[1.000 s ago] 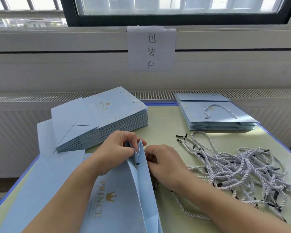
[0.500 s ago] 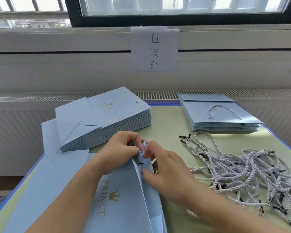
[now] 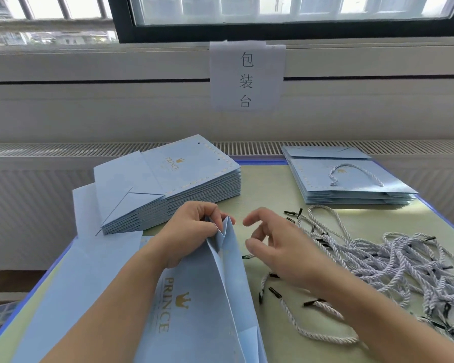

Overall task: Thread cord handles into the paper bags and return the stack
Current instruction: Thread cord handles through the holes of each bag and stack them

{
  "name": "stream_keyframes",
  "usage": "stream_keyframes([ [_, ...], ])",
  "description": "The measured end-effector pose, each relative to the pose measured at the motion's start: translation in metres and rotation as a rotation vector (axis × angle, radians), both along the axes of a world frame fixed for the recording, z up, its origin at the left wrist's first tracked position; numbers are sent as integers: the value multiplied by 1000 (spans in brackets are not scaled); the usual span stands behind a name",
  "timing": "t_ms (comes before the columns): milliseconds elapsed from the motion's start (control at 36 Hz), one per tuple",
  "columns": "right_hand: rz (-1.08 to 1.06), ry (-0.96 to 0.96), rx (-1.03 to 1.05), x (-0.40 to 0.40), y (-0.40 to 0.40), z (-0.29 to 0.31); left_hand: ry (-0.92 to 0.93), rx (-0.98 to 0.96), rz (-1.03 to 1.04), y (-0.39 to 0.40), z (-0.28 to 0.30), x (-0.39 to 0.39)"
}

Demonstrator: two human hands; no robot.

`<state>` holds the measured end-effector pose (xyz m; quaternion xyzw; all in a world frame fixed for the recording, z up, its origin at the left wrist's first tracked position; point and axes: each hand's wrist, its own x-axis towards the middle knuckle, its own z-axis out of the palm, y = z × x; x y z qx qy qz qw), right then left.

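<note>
A: Where is the paper bag (image 3: 202, 297) being worked on?

B: On the green surface (image 3: 262, 187), just nearer the camera than the tall stack of flat bags (image 3: 173, 184). Its top edge is raised and its gusset folds stand open.

A: And the left hand (image 3: 192, 229)?

B: Its grip is clenched on that top edge, pinching the folded paper.

A: The right hand (image 3: 278, 247)?

B: Released. Its fingers are loosely curved and hold nothing, hovering just right of the bag's top, apart from it.

A: The cords?

B: The pile of white twisted cord handles (image 3: 393, 260) lies right of the bag. One loose cord (image 3: 307, 326) lies under the right forearm. Beyond the pile sits a shorter stack of bags (image 3: 351, 184), its top one with a handle.
</note>
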<state>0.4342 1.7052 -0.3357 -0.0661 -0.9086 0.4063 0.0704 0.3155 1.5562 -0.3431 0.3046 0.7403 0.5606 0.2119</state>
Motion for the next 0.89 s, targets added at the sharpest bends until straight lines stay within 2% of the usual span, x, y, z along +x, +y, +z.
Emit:
stream_keyframes([
  [83,0,-63,56,1,11,6,-15,8,-11,0,0,-1],
  [250,56,-46,-108,1,14,11,12,-4,-7,1,0,-1],
  [306,118,-83,-8,0,12,11,12,0,-9,1,0,-2],
  [389,160,-124,383,1,10,9,12,-2,-13,0,0,-2],
  [417,146,-105,455,2,9,9,14,-5,-16,0,-1,-2],
  [500,103,-51,484,0,6,8,15,-12,-18,1,-1,-2],
  [611,51,41,413,0,4,6,8,13,-19,0,1,-2],
  [667,26,83,307,-1,1,5,1,47,-8,-1,2,-2],
  [778,-7,43,-61,-8,-6,3,0,79,-5,-2,3,-1],
  [889,-26,1,-129,-11,-9,0,2,75,-6,-1,3,-1],
])
